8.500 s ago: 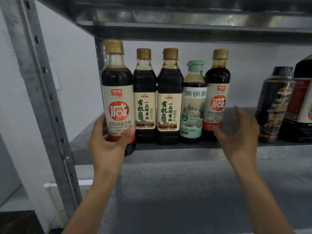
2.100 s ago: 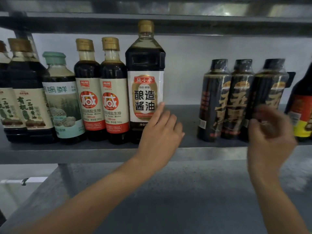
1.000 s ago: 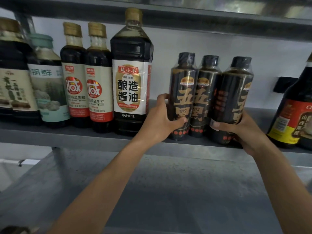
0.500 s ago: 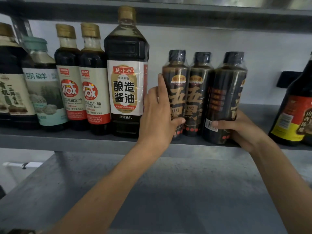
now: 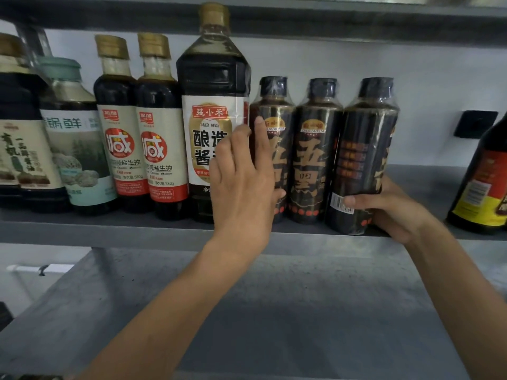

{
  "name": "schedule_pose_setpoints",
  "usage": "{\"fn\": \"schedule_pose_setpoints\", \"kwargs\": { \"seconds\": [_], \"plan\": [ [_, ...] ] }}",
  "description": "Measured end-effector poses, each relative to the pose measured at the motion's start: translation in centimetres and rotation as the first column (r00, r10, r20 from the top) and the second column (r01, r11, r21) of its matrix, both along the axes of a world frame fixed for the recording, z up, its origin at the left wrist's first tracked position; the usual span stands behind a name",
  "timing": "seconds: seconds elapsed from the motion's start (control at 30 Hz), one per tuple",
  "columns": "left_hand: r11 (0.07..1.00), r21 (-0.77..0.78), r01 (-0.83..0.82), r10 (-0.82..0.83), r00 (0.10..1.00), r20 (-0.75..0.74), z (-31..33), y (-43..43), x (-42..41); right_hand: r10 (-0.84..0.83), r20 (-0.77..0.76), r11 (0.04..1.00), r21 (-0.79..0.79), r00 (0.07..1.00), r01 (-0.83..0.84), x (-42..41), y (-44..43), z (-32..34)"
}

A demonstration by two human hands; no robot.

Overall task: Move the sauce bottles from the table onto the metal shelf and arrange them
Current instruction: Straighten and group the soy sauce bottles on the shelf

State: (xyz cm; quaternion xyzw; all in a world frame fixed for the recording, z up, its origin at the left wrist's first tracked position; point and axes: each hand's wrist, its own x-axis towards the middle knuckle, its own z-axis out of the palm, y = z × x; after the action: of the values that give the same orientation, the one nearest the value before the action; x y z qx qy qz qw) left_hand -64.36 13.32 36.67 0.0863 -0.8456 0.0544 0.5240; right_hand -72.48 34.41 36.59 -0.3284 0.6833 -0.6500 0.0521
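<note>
Three black shrink-wrapped sauce bottles stand close together on the metal shelf [image 5: 109,229]: the left black bottle [image 5: 274,105], the middle black bottle [image 5: 315,160] and the right black bottle [image 5: 365,149]. My left hand [image 5: 241,182] lies with straight fingers between the tall soy sauce bottle [image 5: 211,78] and the left black bottle, and its thumb touches that bottle's front. My right hand [image 5: 395,209] grips the right black bottle low down, thumb across the barcode and fingers hidden behind it.
Left of the tall bottle stand two red-label bottles [image 5: 118,146] [image 5: 156,149], a green-capped bottle [image 5: 74,133] and a dark bottle [image 5: 16,149]. A red-and-yellow-label bottle [image 5: 482,187] stands at the far right. An upper shelf [image 5: 329,20] runs overhead, and a lower shelf [image 5: 274,311] lies below.
The three black bottles have slid left up to the tall bottle. My left hand went from gripping the left black bottle to lying flat against it. My right hand kept its grip.
</note>
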Motion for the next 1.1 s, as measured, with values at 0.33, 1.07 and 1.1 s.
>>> {"fn": "schedule_pose_setpoints", "kwargs": {
  "seconds": [0.33,1.07,1.1],
  "plan": [
    [0.928,-0.35,0.128,-0.095,0.989,0.11,-0.3,0.5,-0.6,-0.034,-0.015,0.999,-0.004,0.999,0.034,0.2,0.1,-0.1],
    [0.894,-0.417,0.165,-0.149,0.986,0.071,-0.8,0.0,-2.8,-0.419,-0.046,0.908,-0.001,0.907,0.419,1.8,-0.9,-1.0],
    [0.892,-0.42,0.166,-0.151,0.986,0.068,-0.9,-0.1,-2.9,-0.428,-0.045,0.904,-0.005,0.903,0.428,1.8,-1.0,-1.0]
  ]
}}
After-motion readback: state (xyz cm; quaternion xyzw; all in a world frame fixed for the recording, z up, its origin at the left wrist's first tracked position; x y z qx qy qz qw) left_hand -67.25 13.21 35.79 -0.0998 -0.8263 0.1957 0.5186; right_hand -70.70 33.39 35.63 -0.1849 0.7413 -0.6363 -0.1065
